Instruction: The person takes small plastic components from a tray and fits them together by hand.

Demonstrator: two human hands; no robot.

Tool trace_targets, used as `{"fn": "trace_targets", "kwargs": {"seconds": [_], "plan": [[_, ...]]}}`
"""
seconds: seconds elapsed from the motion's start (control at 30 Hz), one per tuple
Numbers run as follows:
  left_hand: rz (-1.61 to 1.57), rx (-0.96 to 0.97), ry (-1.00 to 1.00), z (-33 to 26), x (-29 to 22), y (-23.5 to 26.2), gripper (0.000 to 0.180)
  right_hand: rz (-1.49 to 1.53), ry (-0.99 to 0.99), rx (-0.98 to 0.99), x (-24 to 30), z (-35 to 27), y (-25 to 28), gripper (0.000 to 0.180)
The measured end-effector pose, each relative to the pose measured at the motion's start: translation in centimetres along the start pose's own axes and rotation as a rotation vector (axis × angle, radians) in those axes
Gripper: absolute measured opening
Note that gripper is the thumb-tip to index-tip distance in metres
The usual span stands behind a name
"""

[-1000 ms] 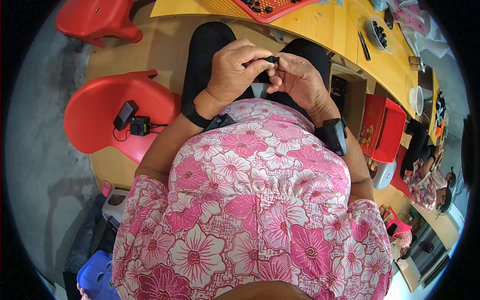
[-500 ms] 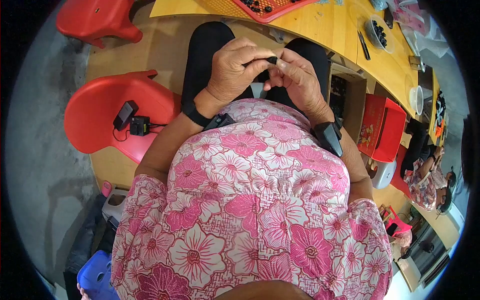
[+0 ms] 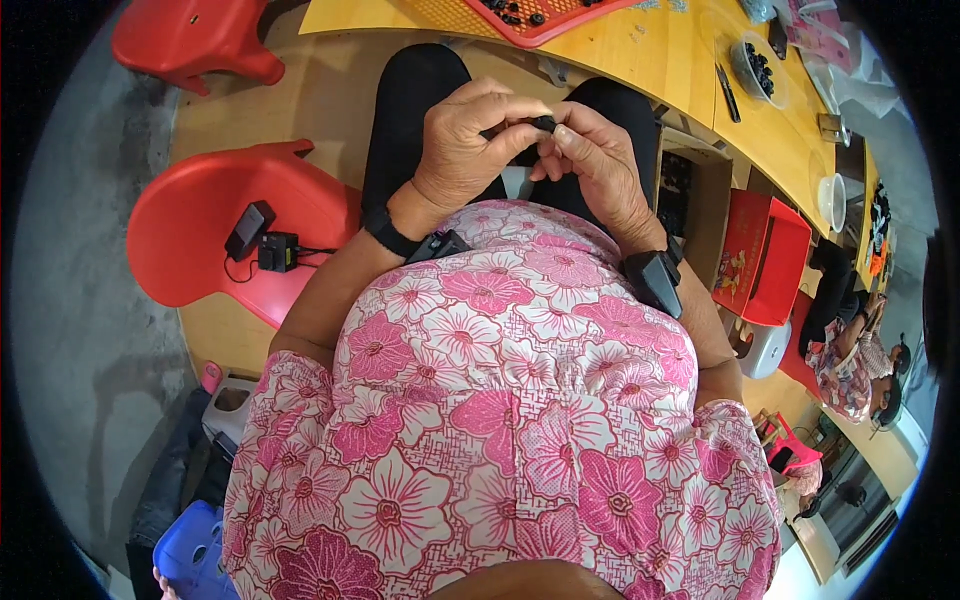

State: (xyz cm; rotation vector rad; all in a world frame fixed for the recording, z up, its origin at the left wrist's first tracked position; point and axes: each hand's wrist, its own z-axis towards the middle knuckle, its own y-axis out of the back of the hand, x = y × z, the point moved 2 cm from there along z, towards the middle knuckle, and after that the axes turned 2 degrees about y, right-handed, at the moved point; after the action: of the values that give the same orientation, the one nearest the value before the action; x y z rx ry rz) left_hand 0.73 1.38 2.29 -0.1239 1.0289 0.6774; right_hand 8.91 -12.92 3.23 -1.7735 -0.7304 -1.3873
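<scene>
Above my lap, both hands meet around a small black part, too small and covered to name its kind. My left hand pinches it between thumb and forefinger from the left. From the right, the thumb and fingers of my right hand close on its other side, and their tips nearly touch the left ones. On the table in front lies a red tray with several small black round parts on it. A clear bowl farther right holds more small black pieces.
The yellow table curves ahead and right. A black pen-like tool lies beside the bowl. On the left a red chair carries black adapters with a cable. A red box stands at the right, with other people beyond.
The hands stay almost in place. The fingers have shifted slightly around the black part, and a bit more of it shows between them.
</scene>
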Motion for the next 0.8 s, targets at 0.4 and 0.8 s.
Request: {"fn": "trace_targets", "kwargs": {"seconds": [0.4,0.8], "plan": [[-0.233,0.178,0.414,-2.6,1.7,-1.3,0.016,0.122,-0.248,-0.05,-3.1,0.0,1.2,0.038],[-0.77,-0.119,0.588,-2.9,4.4,-0.1,0.022,0.326,-0.092,-0.404,-4.8,0.6,5.7,0.018]]}}
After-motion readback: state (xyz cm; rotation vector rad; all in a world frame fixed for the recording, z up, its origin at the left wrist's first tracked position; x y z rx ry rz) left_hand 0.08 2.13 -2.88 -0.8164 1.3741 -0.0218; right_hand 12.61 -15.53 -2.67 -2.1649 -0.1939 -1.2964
